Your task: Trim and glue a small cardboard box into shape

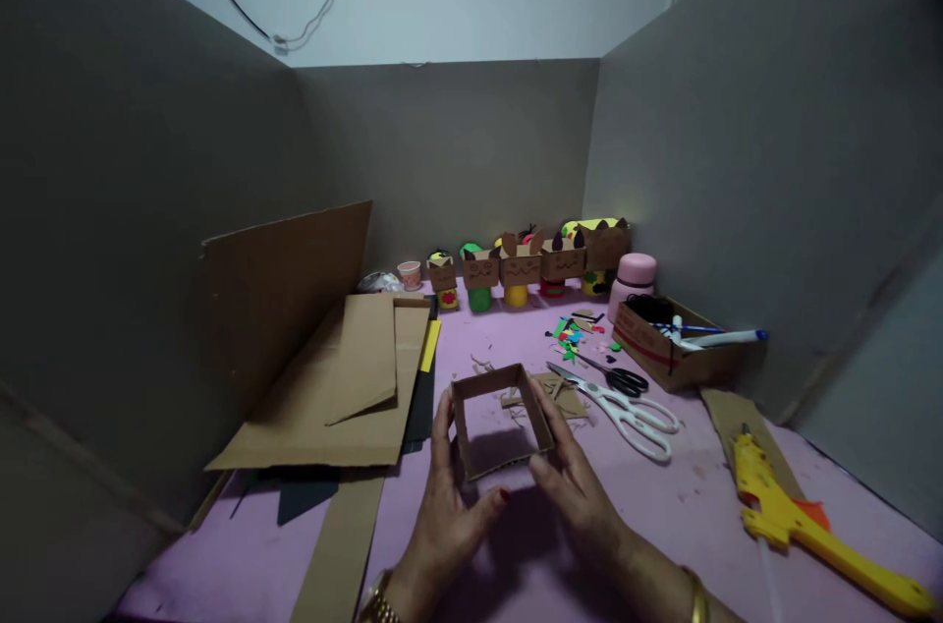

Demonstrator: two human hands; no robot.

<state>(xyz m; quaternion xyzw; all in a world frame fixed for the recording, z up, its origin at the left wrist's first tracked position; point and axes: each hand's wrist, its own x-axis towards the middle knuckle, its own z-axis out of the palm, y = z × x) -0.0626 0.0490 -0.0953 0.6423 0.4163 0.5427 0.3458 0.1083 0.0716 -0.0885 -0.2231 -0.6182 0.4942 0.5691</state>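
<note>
Cardboard frame (501, 419), held just above the pink surface (663, 505): we close left hand (446, 495) and right hand (582, 490) on opposite walls, each grip light, keeping the corners square.

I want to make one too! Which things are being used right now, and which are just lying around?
In use: cardboard square frame, held by left hand and right hand.

Lying about: white scissors, black scissors, yellow glue gun, cardboard sheets, cardboard figures, pen box.
</note>
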